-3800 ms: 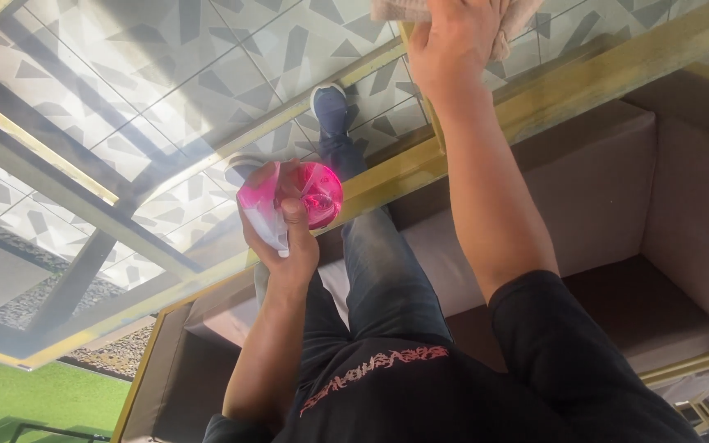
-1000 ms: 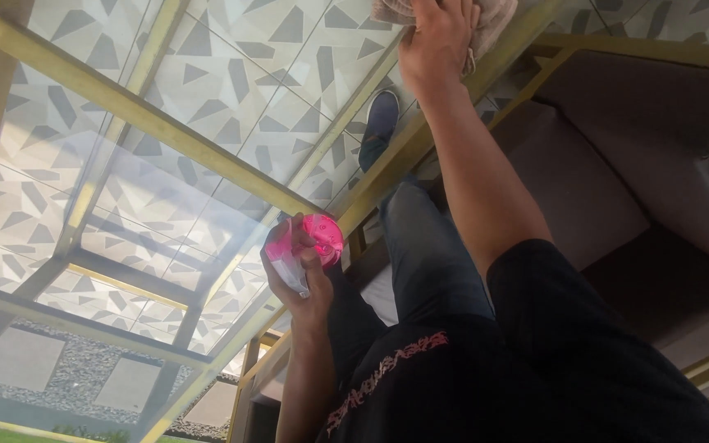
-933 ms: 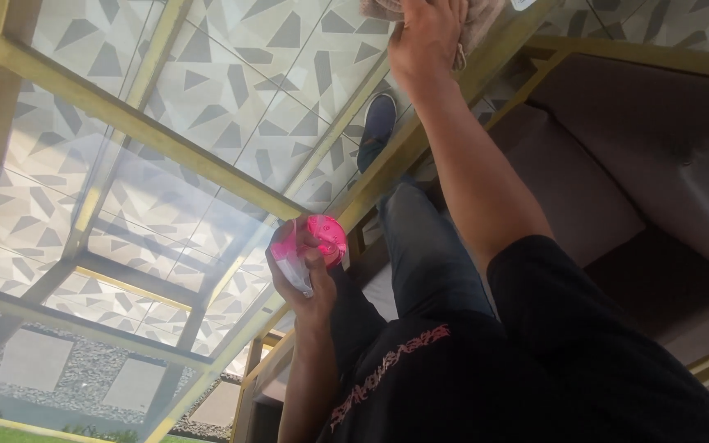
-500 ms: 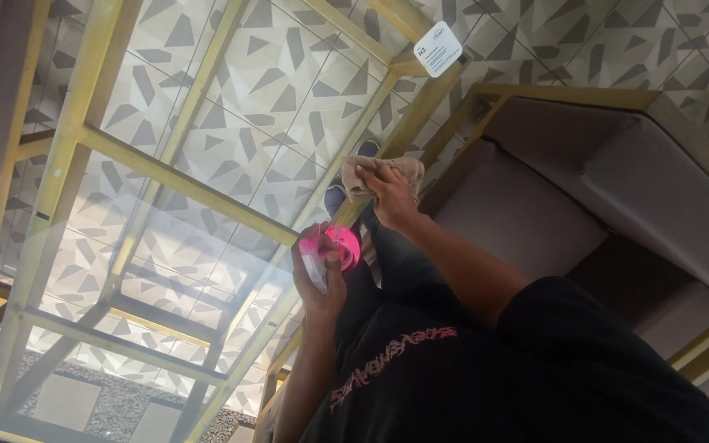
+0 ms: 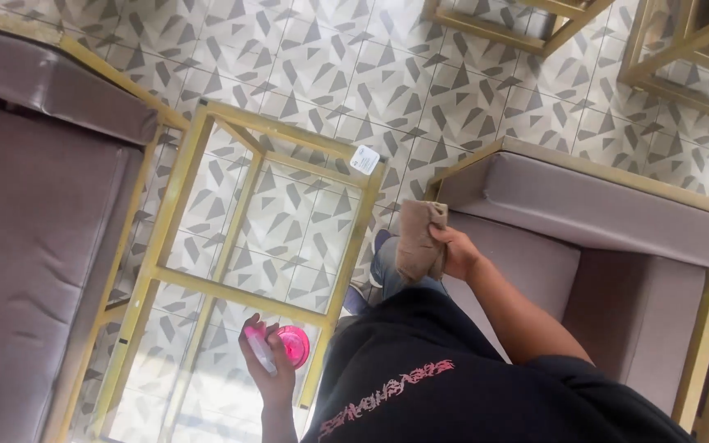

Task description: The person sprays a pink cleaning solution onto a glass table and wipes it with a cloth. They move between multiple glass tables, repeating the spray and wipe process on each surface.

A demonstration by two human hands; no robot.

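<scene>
Beige soft folded cleaning cloth (image 5: 418,243), seemingly light, limp and best gripped bunched, is hanging clamped in the right hand (image 5: 455,253) above the gold-framed glass table (image 5: 346,246), while the left hand (image 5: 268,365) is gripping a pink-capped spray bottle (image 5: 289,346).

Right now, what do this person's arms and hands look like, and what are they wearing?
Both forearms are bare, with no gloves on the left hand or the right hand. The black top, short-sleeved, has pink lettering across it. I can't make out any rings or a watch.
</scene>
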